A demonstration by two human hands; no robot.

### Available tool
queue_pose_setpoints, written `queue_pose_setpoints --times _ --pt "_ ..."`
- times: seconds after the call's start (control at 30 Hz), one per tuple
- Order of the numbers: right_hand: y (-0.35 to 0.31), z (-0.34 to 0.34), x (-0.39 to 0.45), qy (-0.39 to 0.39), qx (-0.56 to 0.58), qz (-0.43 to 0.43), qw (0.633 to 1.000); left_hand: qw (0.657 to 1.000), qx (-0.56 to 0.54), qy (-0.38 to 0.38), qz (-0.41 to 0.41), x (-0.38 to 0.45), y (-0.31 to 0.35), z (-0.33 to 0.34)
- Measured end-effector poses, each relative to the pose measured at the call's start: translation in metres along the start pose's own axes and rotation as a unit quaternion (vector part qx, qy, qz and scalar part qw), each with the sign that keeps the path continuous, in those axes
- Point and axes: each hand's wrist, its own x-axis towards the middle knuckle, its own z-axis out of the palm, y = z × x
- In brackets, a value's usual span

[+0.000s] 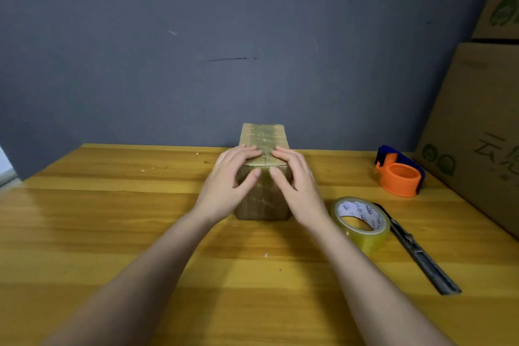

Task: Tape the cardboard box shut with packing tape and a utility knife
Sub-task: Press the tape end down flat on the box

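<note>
Hands L (227, 177) & R (295, 180) on box (264, 135), flaps closed

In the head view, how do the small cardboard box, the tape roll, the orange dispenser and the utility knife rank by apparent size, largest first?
1. small cardboard box
2. utility knife, the longest thing but thin
3. tape roll and orange dispenser: they look alike, and the roll is nearer the camera, so I do not rank them.
</note>
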Motion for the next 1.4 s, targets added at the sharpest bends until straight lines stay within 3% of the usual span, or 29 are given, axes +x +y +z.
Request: queue_pose_setpoints --times 0.1,0.2,0.7,0.87,1.03,1.13,1.4 --pt "-0.003 0.013 0.001 0.075 -0.020 0.019 0.997 0.999 -0.029 0.032 -0.022 0.004 0.001 0.002" --pt "-0.001 0.018 0.001 0.098 -0.045 0.011 0.994 0.999 -0.021 0.043 -0.008 0.002 -0.002 0.008" --pt "0.009 -0.001 -0.006 0.003 -0.191 -0.078 0.979 0.994 0.080 -0.037 0.063 -0.005 -0.012 -0.001" --pt "0.007 -0.004 -0.003 -0.037 -0.176 -0.056 0.982 0.995 0.062 -0.061 0.048 -0.003 -0.010 -0.005" --pt "-0.008 0.014 -0.004 0.070 -0.079 0.005 0.994 0.998 -0.060 -0.016 -0.009 -0.001 -0.005 0.000" --pt "-0.009 0.025 -0.003 0.123 -0.086 0.011 0.989 0.999 -0.035 -0.001 -0.003 -0.002 -0.007 0.004" --pt "0.007 0.019 -0.004 0.079 -0.164 -0.042 0.982 0.997 0.059 -0.030 0.042 -0.004 -0.010 0.002"
